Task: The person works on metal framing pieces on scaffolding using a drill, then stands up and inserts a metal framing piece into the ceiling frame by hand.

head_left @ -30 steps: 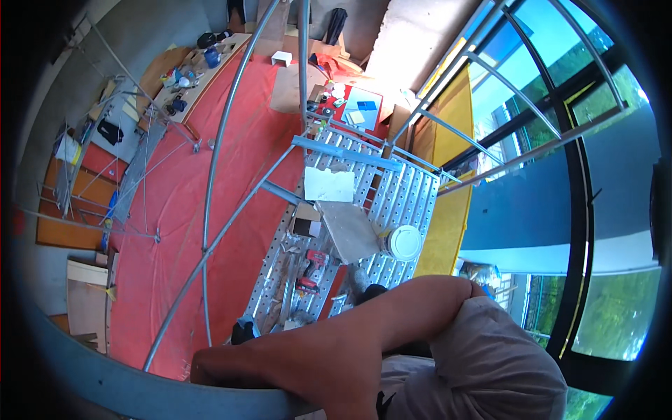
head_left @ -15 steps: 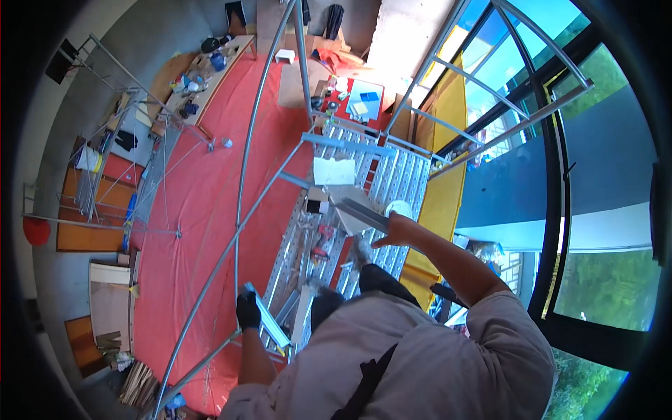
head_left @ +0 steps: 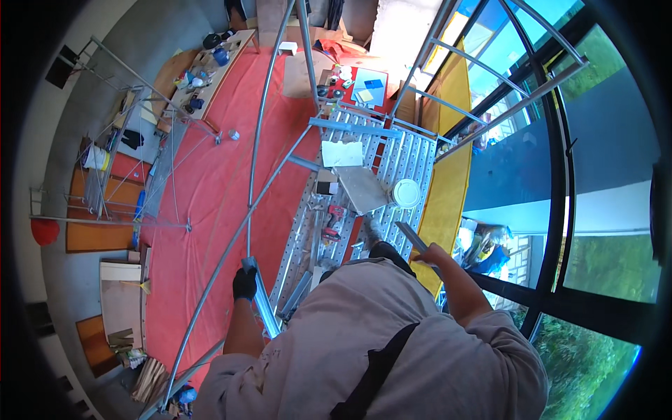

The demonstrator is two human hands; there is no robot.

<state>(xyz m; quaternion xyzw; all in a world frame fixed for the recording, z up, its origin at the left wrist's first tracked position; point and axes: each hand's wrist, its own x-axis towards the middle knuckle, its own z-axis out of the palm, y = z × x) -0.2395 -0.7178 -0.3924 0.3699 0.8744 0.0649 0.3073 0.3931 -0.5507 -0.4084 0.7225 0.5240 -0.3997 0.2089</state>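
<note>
My left hand (head_left: 244, 283), in a dark glove, is closed round the upper end of a silvery metal channel (head_left: 264, 304) that slants down toward my body. On the right, my bare right hand (head_left: 435, 255) grips a shorter-looking grey metal channel (head_left: 411, 236), whose far end points up and left above the scaffold deck. Part of each channel is hidden by my hands and body. Between the hands, a red cordless drill (head_left: 333, 221) lies on the perforated metal deck (head_left: 401, 157), near my foot. Beyond it is a flat grey board (head_left: 361, 190).
A round white lid or bucket (head_left: 406, 193), a white sheet (head_left: 342, 153) and a small box (head_left: 326, 183) are on the deck. Scaffold tubes (head_left: 257, 140) cross on my left above red floor covering (head_left: 217, 161). Dark-framed windows (head_left: 546, 294) stand close on my right.
My right hand has drawn its metal channel back and right, away from the grey board. The left hand still holds its channel, now a little higher in the picture. The view has shifted slightly.
</note>
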